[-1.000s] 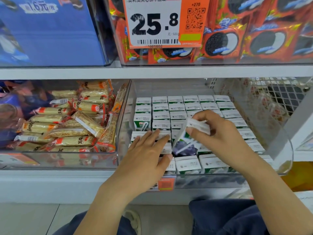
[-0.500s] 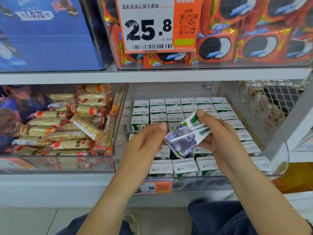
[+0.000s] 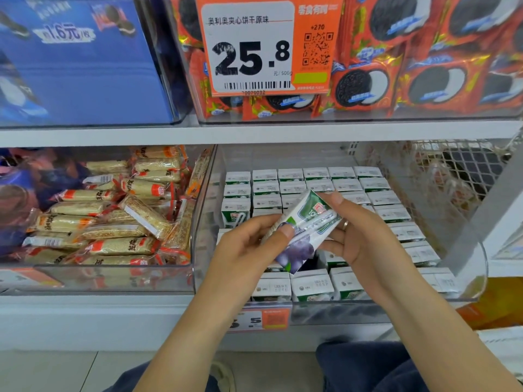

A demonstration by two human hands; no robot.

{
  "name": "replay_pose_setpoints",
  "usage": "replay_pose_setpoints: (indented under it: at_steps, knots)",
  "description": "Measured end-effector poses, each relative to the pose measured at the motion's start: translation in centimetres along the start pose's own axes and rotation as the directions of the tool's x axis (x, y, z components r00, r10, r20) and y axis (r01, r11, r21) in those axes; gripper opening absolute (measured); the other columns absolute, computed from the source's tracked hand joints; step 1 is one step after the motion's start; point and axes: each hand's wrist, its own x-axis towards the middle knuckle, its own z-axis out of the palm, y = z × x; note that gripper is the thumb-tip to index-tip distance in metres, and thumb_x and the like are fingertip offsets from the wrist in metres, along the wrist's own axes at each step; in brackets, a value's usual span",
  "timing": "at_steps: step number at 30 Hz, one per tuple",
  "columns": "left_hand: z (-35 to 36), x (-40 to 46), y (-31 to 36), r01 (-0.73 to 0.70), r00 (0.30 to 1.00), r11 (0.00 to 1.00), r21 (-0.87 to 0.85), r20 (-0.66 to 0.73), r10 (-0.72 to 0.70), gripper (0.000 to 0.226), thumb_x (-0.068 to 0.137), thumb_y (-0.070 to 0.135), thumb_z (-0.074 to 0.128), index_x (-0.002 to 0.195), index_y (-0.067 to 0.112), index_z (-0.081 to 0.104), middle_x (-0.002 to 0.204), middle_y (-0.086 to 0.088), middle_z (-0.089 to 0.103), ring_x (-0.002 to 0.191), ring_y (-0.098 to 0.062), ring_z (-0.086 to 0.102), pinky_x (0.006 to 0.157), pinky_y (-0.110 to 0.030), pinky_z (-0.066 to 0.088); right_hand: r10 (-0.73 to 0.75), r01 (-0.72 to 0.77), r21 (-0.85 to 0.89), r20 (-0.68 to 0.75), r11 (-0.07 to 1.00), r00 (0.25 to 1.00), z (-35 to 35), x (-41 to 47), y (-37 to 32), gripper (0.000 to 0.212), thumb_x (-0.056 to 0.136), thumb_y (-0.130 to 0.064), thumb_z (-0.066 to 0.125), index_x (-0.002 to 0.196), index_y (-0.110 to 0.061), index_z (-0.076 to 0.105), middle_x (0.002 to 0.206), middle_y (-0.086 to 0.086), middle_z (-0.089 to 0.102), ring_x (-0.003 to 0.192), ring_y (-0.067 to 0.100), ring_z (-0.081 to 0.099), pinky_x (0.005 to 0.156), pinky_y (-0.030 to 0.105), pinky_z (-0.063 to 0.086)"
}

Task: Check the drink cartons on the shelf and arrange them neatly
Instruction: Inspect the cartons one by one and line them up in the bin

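Note:
A small drink carton (image 3: 304,230), white and green with purple fruit on its face, is held tilted above the clear shelf bin (image 3: 478,261). My left hand (image 3: 246,250) pinches its lower end with thumb and fingers. My right hand (image 3: 365,239) grips its upper end from the right, a ring showing on one finger. Below them, rows of the same drink cartons (image 3: 317,176) stand upright in the bin, tops facing up. A gap shows in the rows just under the held carton.
A neighbouring clear bin (image 3: 113,275) on the left holds several wrapped snack bars (image 3: 113,222). The upper shelf carries cookie packs (image 3: 424,80), a blue box (image 3: 85,66) and an orange price tag (image 3: 268,46). A wire mesh divider (image 3: 452,171) closes the right side.
My right hand lifted the carton out of the rows and turned it face up. My left hand left the cartons in the bin and took hold of the carton's lower end.

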Motion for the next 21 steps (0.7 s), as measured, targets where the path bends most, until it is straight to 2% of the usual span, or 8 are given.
replay_pose_setpoints:
  at_steps: [3, 5, 10, 12, 15, 19, 21]
  knots:
    - [0.2, 0.0, 0.0, -0.026, 1.000, 0.999, 0.024, 0.010, 0.026, 0.032, 0.077, 0.028, 0.064, 0.108, 0.020, 0.067, 0.082, 0.002, 0.073, 0.065, -0.008, 0.063, 0.067, -0.013, 0.050, -0.041, 0.041, -0.005, 0.021, 0.999, 0.999, 0.0, -0.1, -0.1, 0.041, 0.066, -0.036, 0.071, 0.105, -0.023, 0.073, 0.101, 0.005, 0.072, 0.089, 0.015, 0.067, 0.071, 0.022, 0.054]
    - [0.4, -0.1, -0.2, -0.047, 0.999, 0.998, 0.033, 0.006, 0.047, 0.033, 0.074, 0.028, 0.066, 0.107, 0.023, 0.066, 0.094, 0.002, 0.074, 0.067, -0.009, 0.065, 0.069, -0.017, 0.052, -0.066, 0.066, -0.004, 0.019, 0.998, 0.998, 0.0, -0.2, -0.1, 0.046, 0.062, -0.035, 0.071, 0.106, -0.021, 0.071, 0.105, 0.005, 0.071, 0.091, 0.015, 0.067, 0.071, 0.021, 0.052]
    - [0.4, 0.0, -0.5, -0.103, 0.993, 0.990, 0.093, -0.051, 0.108, 0.036, 0.070, 0.031, 0.070, 0.106, 0.032, 0.065, 0.102, 0.012, 0.073, 0.092, -0.007, 0.068, 0.075, -0.019, 0.053, -0.123, 0.124, -0.017, 0.043, 0.992, 0.991, 0.0, -0.3, 0.0, 0.052, 0.065, -0.036, 0.069, 0.114, -0.021, 0.067, 0.114, 0.003, 0.069, 0.102, 0.016, 0.066, 0.082, 0.025, 0.054]
    - [0.4, 0.1, -0.6, -0.143, 0.984, 0.980, 0.136, -0.088, 0.156, 0.035, 0.073, 0.028, 0.073, 0.106, 0.034, 0.065, 0.103, 0.012, 0.072, 0.097, -0.008, 0.067, 0.078, -0.023, 0.055, -0.138, 0.139, -0.012, 0.062, 0.990, 0.988, 0.1, -0.4, 0.0, 0.051, 0.068, -0.035, 0.067, 0.117, -0.024, 0.066, 0.117, 0.000, 0.068, 0.105, 0.016, 0.065, 0.087, 0.026, 0.054]
    - [0.5, 0.0, -0.7, -0.209, 0.963, 0.958, 0.195, -0.131, 0.237, 0.035, 0.076, 0.027, 0.076, 0.108, 0.035, 0.065, 0.105, 0.014, 0.071, 0.101, -0.007, 0.065, 0.082, -0.029, 0.056, -0.128, 0.129, -0.017, 0.039, 0.992, 0.991, 0.4, -0.4, 0.2, 0.056, 0.067, -0.036, 0.068, 0.122, -0.029, 0.061, 0.119, 0.000, 0.067, 0.105, 0.016, 0.066, 0.084, 0.026, 0.055]
    - [0.8, -0.2, -0.9, -0.280, 0.909, 0.857, 0.432, -0.167, 0.381, 0.041, 0.074, 0.031, 0.077, 0.110, 0.043, 0.062, 0.105, 0.020, 0.067, 0.102, 0.002, 0.061, 0.085, -0.016, 0.050, -0.094, 0.092, -0.050, -0.044, 0.995, 0.995, 1.5, -0.4, 1.0, 0.060, 0.064, -0.029, 0.071, 0.122, -0.024, 0.055, 0.112, 0.005, 0.068, 0.095, 0.012, 0.068, 0.074, 0.020, 0.055]
    - [1.1, -0.3, -1.0, -0.311, 0.881, 0.782, 0.540, -0.146, 0.451, 0.044, 0.073, 0.031, 0.075, 0.111, 0.043, 0.059, 0.107, 0.022, 0.064, 0.103, 0.007, 0.058, 0.085, -0.010, 0.045, -0.086, 0.082, -0.052, -0.085, 0.995, 0.993, 1.7, -0.3, 1.3, 0.054, 0.070, -0.019, 0.073, 0.121, -0.021, 0.054, 0.109, 0.007, 0.067, 0.089, 0.009, 0.068, 0.068, 0.017, 0.054]
